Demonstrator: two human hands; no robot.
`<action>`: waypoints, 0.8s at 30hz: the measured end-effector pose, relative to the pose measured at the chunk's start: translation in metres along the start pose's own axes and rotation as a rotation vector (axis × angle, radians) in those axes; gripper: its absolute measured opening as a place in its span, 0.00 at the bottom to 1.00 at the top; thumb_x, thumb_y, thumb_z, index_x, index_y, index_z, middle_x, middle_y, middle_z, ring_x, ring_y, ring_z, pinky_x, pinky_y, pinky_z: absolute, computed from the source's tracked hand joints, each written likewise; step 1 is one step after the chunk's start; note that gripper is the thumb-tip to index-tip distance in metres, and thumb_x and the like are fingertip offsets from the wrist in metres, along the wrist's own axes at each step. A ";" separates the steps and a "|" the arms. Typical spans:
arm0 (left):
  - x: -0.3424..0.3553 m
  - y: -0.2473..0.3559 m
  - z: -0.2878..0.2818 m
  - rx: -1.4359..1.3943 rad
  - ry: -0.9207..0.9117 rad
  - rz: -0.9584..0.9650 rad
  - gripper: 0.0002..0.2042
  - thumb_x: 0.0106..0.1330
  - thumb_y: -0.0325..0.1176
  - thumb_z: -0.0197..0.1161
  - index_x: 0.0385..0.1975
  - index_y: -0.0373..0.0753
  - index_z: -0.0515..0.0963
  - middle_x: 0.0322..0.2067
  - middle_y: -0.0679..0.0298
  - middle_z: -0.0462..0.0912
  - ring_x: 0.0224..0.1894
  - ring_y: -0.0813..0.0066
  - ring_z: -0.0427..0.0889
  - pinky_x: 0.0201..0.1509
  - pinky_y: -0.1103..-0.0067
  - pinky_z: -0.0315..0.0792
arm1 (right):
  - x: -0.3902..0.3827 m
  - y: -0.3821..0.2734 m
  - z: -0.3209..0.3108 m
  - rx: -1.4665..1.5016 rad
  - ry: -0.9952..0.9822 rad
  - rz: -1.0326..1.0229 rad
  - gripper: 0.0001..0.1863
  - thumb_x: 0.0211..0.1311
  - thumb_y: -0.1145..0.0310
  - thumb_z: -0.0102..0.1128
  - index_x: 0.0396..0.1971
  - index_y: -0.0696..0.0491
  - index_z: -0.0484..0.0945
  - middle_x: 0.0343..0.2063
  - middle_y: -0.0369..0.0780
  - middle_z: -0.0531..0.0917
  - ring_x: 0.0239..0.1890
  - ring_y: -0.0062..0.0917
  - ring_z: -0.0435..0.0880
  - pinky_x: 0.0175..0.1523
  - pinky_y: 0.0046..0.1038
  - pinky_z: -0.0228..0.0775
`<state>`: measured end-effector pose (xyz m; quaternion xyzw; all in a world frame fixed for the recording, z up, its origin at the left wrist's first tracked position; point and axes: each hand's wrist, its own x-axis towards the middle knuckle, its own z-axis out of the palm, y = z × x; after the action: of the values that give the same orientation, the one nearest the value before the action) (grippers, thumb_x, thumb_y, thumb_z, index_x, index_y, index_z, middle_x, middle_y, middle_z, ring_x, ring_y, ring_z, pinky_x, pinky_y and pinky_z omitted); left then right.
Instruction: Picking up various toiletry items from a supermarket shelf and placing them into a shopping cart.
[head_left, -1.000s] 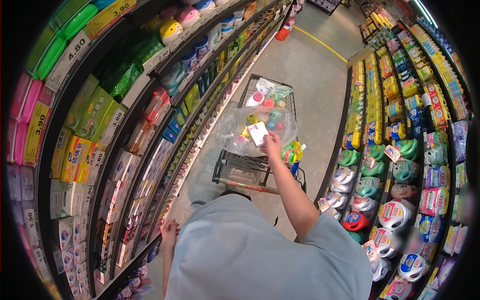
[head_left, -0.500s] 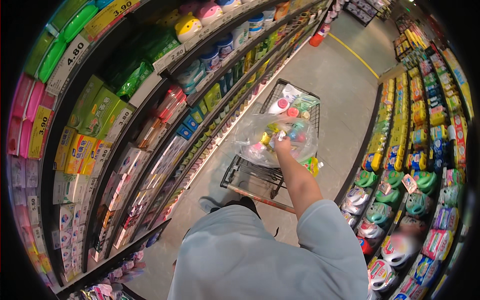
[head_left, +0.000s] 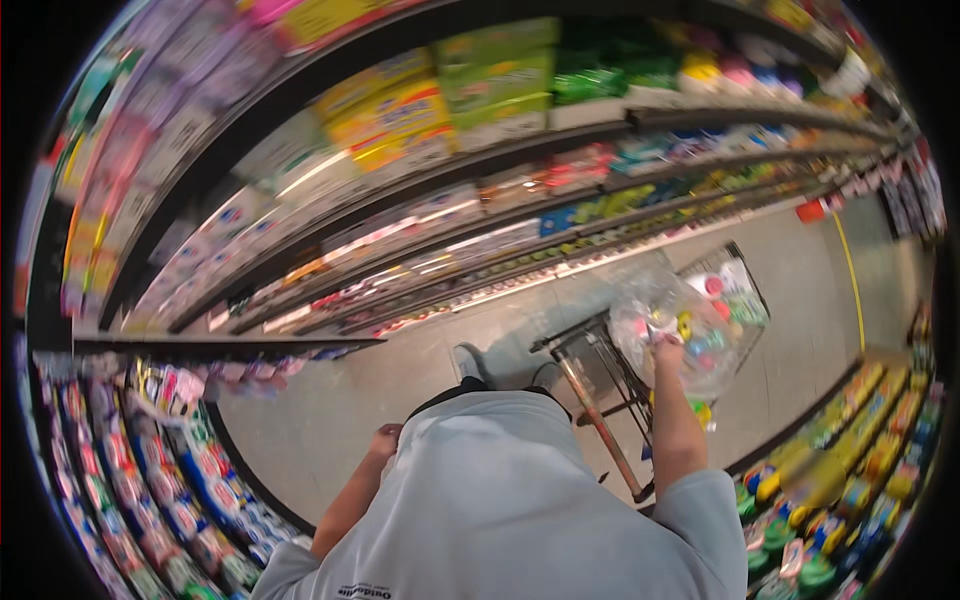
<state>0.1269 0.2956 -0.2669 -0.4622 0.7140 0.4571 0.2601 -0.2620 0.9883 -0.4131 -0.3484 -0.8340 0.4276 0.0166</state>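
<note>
My right hand [head_left: 668, 350] is closed on the gathered top of a clear plastic bag [head_left: 632, 318], which rests in the shopping cart. Colourful items show blurrily through the bag, among them something yellow [head_left: 685, 325]. A white bottle with a pink cap [head_left: 712, 286] lies beyond it in the wire shopping cart [head_left: 764, 300]. The cart's handle bar [head_left: 598, 415] is in front of me, on my right, with neither hand on it. My left hand [head_left: 385, 438] hangs beside my body, its fingers curled, with nothing visible in them.
Long shelves [head_left: 560, 135] of boxed and bottled goods run along the far side. Another shelf's dark edge [head_left: 250, 346] juts in at the left. Packaged goods [head_left: 215, 480] stand at the lower left, and bottles [head_left: 830, 530] at the lower right. A yellow line [head_left: 852, 280] crosses the floor.
My view has swung to the left, so the cart appears farther right. My left arm and hand have come into view. The right hand still grips the bag.
</note>
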 end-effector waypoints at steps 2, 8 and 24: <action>-0.016 -0.031 -0.022 -0.118 0.118 -0.062 0.14 0.68 0.38 0.61 0.47 0.40 0.85 0.35 0.62 0.86 0.31 0.74 0.84 0.34 0.76 0.79 | -0.042 -0.054 0.043 0.625 -0.032 0.249 0.14 0.64 0.71 0.63 0.47 0.59 0.78 0.39 0.42 0.82 0.36 0.25 0.83 0.38 0.27 0.76; -0.008 -0.029 -0.018 -0.553 0.168 -0.207 0.12 0.68 0.39 0.63 0.44 0.39 0.83 0.36 0.61 0.86 0.33 0.74 0.83 0.37 0.73 0.79 | -0.143 -0.175 0.042 0.403 0.408 -0.372 0.11 0.65 0.74 0.58 0.47 0.55 0.76 0.33 0.36 0.78 0.31 0.21 0.76 0.37 0.24 0.73; -0.077 0.387 -0.070 -0.522 0.380 1.177 0.27 0.67 0.29 0.64 0.67 0.35 0.69 0.65 0.53 0.70 0.65 0.60 0.72 0.65 0.72 0.69 | -0.375 -0.493 0.133 0.656 -0.632 -0.710 0.24 0.71 0.75 0.58 0.66 0.60 0.69 0.39 0.33 0.80 0.32 0.12 0.78 0.36 0.16 0.70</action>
<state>-0.1832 0.3258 -0.0146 -0.1158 0.7465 0.5910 -0.2830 -0.3006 0.4786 -0.0391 0.1208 -0.6880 0.7154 0.0165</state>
